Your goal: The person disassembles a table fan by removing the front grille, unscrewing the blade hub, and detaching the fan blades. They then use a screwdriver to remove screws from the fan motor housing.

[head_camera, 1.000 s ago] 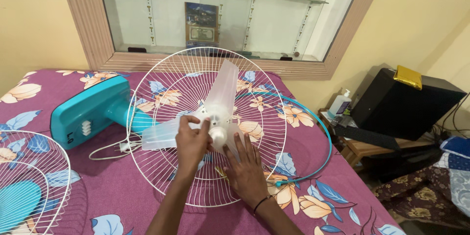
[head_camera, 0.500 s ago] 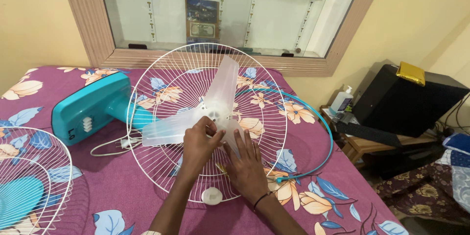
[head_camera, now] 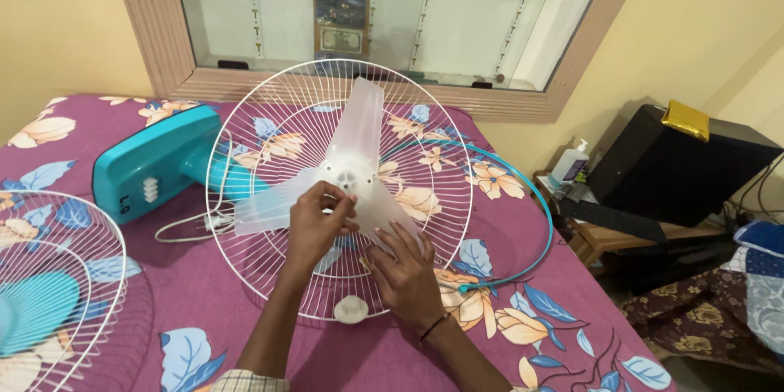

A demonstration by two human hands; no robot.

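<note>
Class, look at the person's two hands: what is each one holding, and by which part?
Left hand grips the translucent fan blade at its hub; right hand presses flat on a blade over the white wire guard, gripping nothing.

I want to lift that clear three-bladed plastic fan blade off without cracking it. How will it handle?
The translucent three-bladed plastic fan blade looks thin, so it is probably light and somewhat flexible at the tips. Its smooth surface may be slippery. Gripping at the hub, where the left hand is, seems safer than pulling a blade.

Home bedroom — floral bedsheet, glass wall cabinet.
</note>
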